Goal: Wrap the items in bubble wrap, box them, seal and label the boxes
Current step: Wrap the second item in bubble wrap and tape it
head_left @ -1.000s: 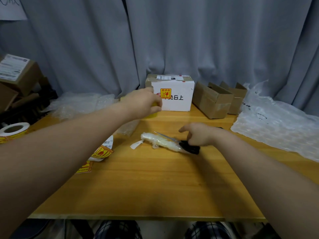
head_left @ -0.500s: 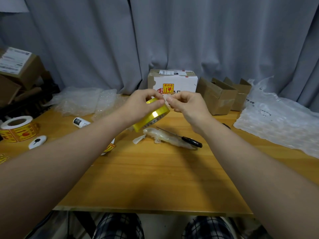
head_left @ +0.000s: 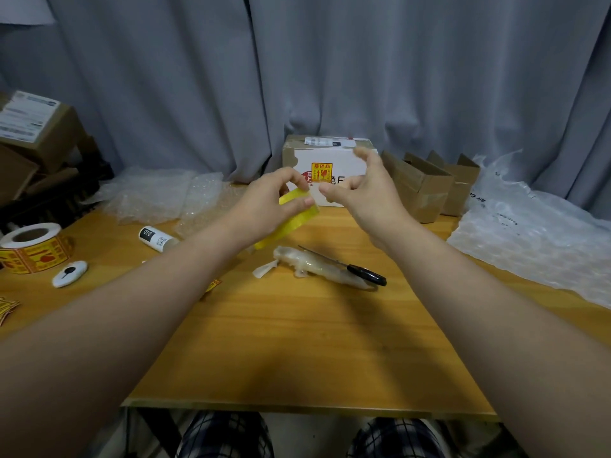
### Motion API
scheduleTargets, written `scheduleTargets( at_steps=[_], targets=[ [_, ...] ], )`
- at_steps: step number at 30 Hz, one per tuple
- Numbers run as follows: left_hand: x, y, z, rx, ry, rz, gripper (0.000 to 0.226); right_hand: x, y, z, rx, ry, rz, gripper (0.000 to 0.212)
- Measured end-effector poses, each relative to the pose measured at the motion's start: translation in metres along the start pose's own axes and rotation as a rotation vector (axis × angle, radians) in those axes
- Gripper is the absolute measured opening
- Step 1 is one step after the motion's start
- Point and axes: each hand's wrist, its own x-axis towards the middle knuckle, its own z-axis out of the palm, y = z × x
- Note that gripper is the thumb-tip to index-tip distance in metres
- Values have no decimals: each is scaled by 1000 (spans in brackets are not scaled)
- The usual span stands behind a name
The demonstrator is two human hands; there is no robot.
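The table (head_left: 297,342) carries a white box (head_left: 305,160) at the back, its yellow-and-red sticker (head_left: 321,171) printed in Chinese characters. The left grip (head_left: 271,200) clasps the yellow tape roll (head_left: 294,219), raised above the table. The right grip (head_left: 367,193) has its fingertips at the loose end, though I cannot tell whether it has hold. The bubble-wrapped item (head_left: 314,264) lies beside the scissors (head_left: 367,276), awaiting tape, I judge: draw a strip, then cut. The small tube (head_left: 157,239) reads "DID".

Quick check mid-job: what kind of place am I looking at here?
Likely a small parcel-packing station: a labelled white-and-brown cardboard box, a roll of yellow-and-red fragile stickers on the wooden table, and clear bubble wrap sheets.
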Motion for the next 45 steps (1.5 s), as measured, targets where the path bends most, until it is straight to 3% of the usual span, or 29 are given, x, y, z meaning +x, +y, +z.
scheduleTargets(
  at_steps=[1,4,8,20,26,30,33,36,38,43,45],
  targets=[
    [-2,0,1,-21,7,-13,19,-1,2,-2,22,-15,4,60],
    [-4,1,3,-113,-4,-60,16,-9,4,-2,7,-44,-142,27],
    [-4,4,4,-189,-3,-130,18,-13,5,-1,-27,-40,-260,8],
    [5,9,2,-65,130,-62,19,-4,8,7,-89,49,-190,11],
    [12,4,-4,24,75,-5,26,12,13,1,-502,46,-320,19],
    [21,-1,-3,85,29,7,31,15,24,-8,-612,23,-411,22],
    [31,-12,1,199,37,25,28,12,51,-28,-607,-58,-183,25],
    [45,-30,14,457,-23,73,28,2,80,-40,-632,-454,171,51],
    [53,-43,31,553,-107,90,26,-3,92,-38,-654,-607,232,55],
    [62,-68,64,429,-335,6,27,-6,104,-34,-692,-613,263,46],
    [54,-69,68,349,-279,-20,21,-8,107,-37,-676,-589,290,46]
  ],
)
